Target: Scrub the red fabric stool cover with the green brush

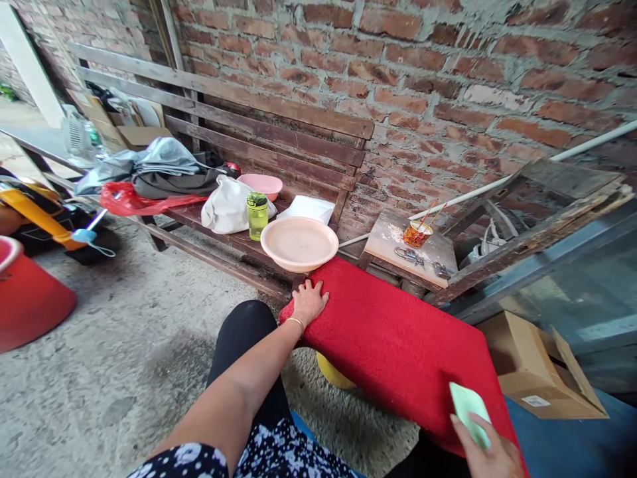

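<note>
A red cloth (398,332) covers a long bench or low table in front of me. My left hand (309,302) lies flat on its far left end, fingers spread, a gold bangle at the wrist. At the near right end, my right hand (485,445) grips a pale green, flat oblong thing (470,411) with rounded corners; its exact kind does not show. It is held over the cloth, and whether it touches cannot be told. Just beyond my left hand stands a pale pink basin (299,242), shallow and round.
A wooden bench (279,139) along the brick wall bears a green bottle (257,216), a white bag (223,206) and a pink bowl (263,184). A small table (383,239) holds a patterned cup (417,234). A cardboard box (527,372) sits right, a red bucket (30,299) left.
</note>
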The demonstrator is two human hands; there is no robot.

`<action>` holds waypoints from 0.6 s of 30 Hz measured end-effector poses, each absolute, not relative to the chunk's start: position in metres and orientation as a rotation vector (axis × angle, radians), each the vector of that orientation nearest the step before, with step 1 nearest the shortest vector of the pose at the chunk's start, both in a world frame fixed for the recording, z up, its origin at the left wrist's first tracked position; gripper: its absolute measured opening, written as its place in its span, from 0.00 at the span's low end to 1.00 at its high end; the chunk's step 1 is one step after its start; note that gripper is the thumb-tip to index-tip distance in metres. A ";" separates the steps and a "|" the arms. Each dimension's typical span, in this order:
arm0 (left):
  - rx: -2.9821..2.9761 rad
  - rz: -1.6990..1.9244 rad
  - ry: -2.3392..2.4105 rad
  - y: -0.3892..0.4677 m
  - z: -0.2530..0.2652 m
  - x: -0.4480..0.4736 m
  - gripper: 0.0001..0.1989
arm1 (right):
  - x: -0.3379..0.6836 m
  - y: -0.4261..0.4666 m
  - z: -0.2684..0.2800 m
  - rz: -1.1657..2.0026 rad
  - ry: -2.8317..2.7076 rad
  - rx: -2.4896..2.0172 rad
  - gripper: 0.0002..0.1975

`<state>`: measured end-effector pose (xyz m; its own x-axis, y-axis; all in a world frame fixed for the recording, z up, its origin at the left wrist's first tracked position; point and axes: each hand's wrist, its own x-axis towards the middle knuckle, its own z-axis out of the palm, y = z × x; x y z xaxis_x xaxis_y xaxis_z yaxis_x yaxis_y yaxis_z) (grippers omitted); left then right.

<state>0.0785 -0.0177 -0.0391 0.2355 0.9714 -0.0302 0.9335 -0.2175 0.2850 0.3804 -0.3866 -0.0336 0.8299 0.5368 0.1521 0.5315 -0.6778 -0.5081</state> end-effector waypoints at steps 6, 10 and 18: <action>2.282 0.220 1.781 -0.016 -0.043 0.077 0.30 | 0.241 -0.247 -0.034 0.259 -1.379 -2.059 0.19; 2.288 0.216 1.789 -0.014 -0.045 0.077 0.30 | 0.197 -0.211 -0.035 0.253 -1.643 -1.996 0.15; 2.270 0.196 1.787 -0.015 -0.042 0.078 0.30 | 0.314 -0.281 -0.041 0.204 -1.211 -2.251 0.25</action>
<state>0.0781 -0.0152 -0.0424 0.2404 0.9696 -0.0459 0.9367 -0.2193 0.2730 0.3136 -0.2813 -0.0410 0.5783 0.8055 0.1293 0.7185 -0.4278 -0.5485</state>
